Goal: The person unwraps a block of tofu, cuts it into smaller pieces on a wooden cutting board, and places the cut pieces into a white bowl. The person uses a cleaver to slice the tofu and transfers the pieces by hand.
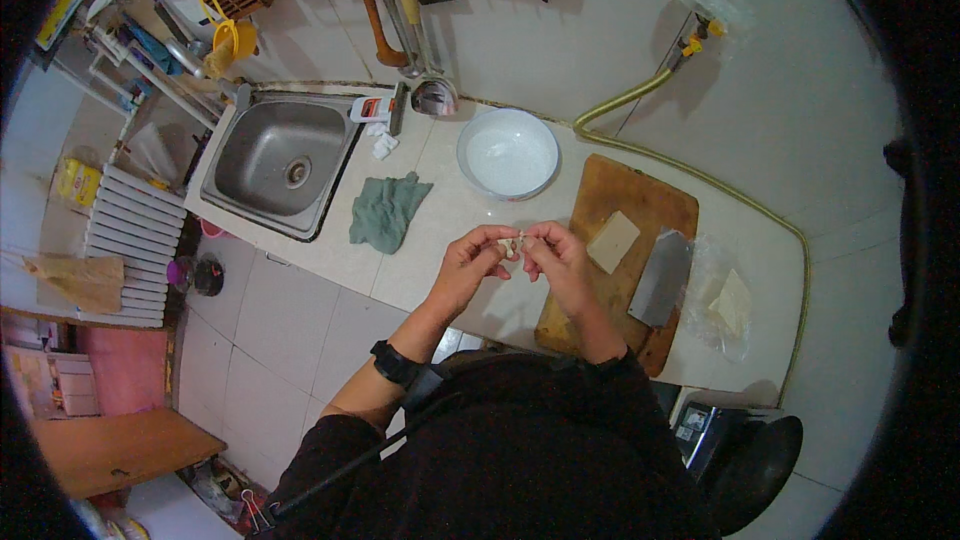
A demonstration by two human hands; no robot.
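Note:
My left hand (pixel 475 259) pinches a small whitish piece (pixel 509 246) between thumb and fingers; what it is made of is too small to tell. My right hand (pixel 556 259) meets it fingertip to fingertip and also grips a bit of the pale material. Both hands are over the counter, in front of a white bowl (pixel 508 154). Beside my right hand, a wooden cutting board (pixel 604 184) bears a pale block resembling tofu (pixel 613 241). A cleaver (pixel 661 277) lies flat along the board's right side, its handle end hard to make out.
A clear plastic bag with a pale piece (pixel 730 303) lies right of the board. A green cloth (pixel 388 211) and steel sink (pixel 281 157) are to the left. A yellowish hose (pixel 720 181) borders the counter. Ladles (pixel 433 96) hang behind; a black pan (pixel 761 476) stands lower right.

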